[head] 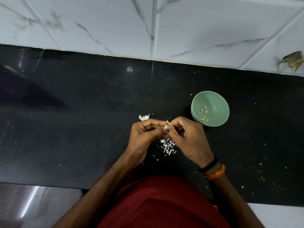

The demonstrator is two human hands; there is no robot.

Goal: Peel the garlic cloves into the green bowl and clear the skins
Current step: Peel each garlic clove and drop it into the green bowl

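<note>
Single head cam, wide-angle, looking steeply down over the chest at the black counter [82, 129]; hands close at frame center, tiled wall [98, 22] along the top.

No readable text, labels, brands, nos. or signs anywhere in view.
</note>
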